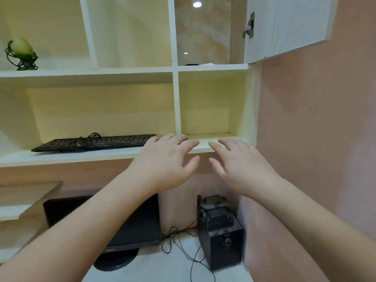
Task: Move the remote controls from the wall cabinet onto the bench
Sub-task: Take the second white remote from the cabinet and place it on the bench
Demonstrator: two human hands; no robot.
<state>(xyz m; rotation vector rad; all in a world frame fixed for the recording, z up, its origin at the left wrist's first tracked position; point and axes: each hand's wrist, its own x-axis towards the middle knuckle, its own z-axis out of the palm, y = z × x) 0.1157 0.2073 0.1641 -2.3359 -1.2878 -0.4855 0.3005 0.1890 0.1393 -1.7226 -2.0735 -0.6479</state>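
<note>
The wall cabinet's upper right compartment (pixel 203 37) stands with its white door (pixel 284 27) swung open to the right. On that compartment's floor lies a thin dark thing, maybe a remote control (pixel 191 64), with a white flat thing (pixel 209 63) beside it; only their front edges show. My left hand (pixel 168 161) and my right hand (pixel 242 165) are both raised, palms down, fingers spread and holding nothing. They hover in front of the lower right cubby's shelf edge (pixel 205 146), well below the open compartment.
A black keyboard (pixel 95 142) with a coiled cable lies on the lower shelf to the left. A green ornament (pixel 21 53) stands on the upper left shelf. Below are a monitor (pixel 105 220), a black speaker (pixel 220 233) with loose cables, and the white desk top (pixel 162 265). A pink wall (pixel 315 139) closes the right.
</note>
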